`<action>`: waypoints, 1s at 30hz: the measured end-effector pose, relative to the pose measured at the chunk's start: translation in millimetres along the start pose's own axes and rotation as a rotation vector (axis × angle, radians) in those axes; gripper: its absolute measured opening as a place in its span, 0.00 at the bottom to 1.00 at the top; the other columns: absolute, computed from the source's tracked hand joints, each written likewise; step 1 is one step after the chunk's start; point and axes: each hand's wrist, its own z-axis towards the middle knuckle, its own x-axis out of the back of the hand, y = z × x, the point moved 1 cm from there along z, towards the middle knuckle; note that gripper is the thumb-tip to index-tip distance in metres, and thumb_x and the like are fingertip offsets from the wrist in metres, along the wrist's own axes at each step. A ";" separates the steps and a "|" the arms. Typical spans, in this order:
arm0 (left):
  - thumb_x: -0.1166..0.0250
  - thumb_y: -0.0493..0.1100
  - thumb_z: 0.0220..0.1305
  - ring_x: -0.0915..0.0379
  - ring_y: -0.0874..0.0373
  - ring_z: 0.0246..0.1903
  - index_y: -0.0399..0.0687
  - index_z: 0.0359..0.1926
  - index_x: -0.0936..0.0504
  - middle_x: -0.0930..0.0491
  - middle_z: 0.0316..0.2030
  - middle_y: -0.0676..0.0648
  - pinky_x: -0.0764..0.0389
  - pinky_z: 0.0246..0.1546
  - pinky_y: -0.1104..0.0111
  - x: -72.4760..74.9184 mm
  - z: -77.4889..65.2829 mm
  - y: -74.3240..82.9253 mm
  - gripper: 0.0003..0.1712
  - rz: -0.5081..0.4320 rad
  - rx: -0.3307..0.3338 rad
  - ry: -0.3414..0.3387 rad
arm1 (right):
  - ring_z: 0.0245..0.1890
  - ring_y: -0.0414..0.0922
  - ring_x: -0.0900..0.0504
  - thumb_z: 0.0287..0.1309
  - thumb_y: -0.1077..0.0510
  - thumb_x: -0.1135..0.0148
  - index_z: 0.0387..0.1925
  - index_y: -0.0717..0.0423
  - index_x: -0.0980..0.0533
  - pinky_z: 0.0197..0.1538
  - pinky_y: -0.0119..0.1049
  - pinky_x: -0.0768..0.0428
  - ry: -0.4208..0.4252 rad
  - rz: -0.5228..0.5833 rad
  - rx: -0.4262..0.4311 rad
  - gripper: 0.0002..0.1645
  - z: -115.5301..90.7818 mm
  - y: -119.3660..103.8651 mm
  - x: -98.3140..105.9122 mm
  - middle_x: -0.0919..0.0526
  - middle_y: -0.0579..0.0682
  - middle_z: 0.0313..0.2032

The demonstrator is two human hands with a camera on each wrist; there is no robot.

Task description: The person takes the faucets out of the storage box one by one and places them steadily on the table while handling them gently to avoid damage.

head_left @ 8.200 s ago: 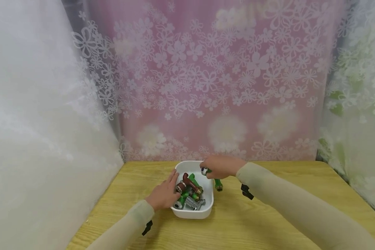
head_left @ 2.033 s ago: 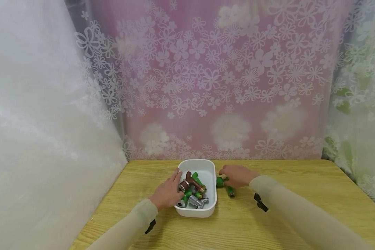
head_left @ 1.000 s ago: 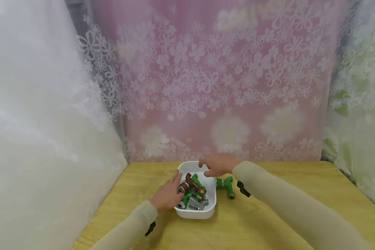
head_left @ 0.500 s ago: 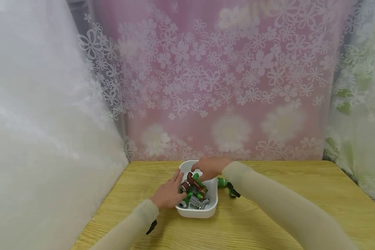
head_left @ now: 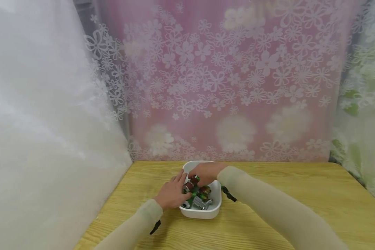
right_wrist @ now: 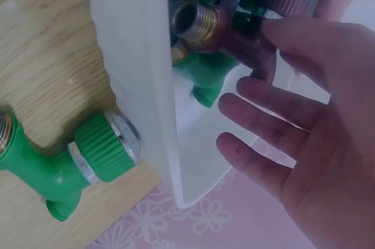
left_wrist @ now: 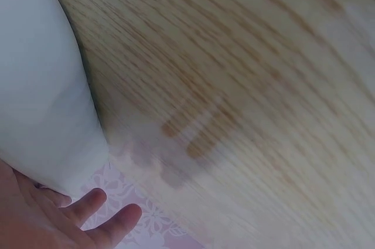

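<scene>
A white box (head_left: 200,214) stands on the table with several taps in it. My left hand (head_left: 172,194) rests along its left rim, fingers straight and the thumb over the inside. My right hand (head_left: 204,172) reaches down into the box from the far right. In the right wrist view its thumb and index finger are on either side of the spout of a dark red tap (right_wrist: 246,50), while the other fingers stretch out straight. Green taps (right_wrist: 205,73) lie under the red one, and a silver tap (head_left: 200,203) lies at the front.
A green tap (right_wrist: 53,170) with a ribbed knob lies on the wooden table (head_left: 253,222), against the box's right wall; the right arm mostly hides it in the head view. A flowered pink curtain (head_left: 231,86) hangs behind the table, pale sheets at both sides.
The right hand set a green tap down right of the box, let go, then moved left over the box and down to the dark red tap. The left hand has stayed at the rim.
</scene>
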 end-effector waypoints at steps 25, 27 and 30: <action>0.44 0.67 0.68 0.44 0.43 0.74 0.52 0.81 0.51 0.58 0.81 0.47 0.29 0.61 0.41 -6.0 3.8 1.5 0.50 0.015 0.009 0.011 | 0.34 0.32 0.21 0.61 0.59 0.30 0.47 0.39 0.18 0.44 0.32 0.20 0.047 0.017 -0.029 0.15 11.8 -3.8 -10.8 0.17 0.34 0.36; 0.43 0.68 0.67 0.44 0.42 0.74 0.52 0.81 0.52 0.59 0.81 0.47 0.30 0.61 0.40 -5.9 2.7 -0.2 0.52 0.011 0.008 0.006 | 0.34 0.31 0.21 0.61 0.60 0.30 0.47 0.39 0.18 0.42 0.31 0.20 0.057 0.015 -0.017 0.16 11.5 -4.5 -10.5 0.17 0.34 0.36; 0.41 0.69 0.66 0.44 0.41 0.74 0.52 0.81 0.53 0.59 0.81 0.47 0.30 0.61 0.40 -4.9 1.8 -1.7 0.54 -0.002 0.008 0.001 | 0.31 0.32 0.21 0.61 0.63 0.30 0.44 0.40 0.18 0.39 0.31 0.20 0.070 0.038 -0.014 0.14 11.2 -4.3 -10.2 0.17 0.35 0.35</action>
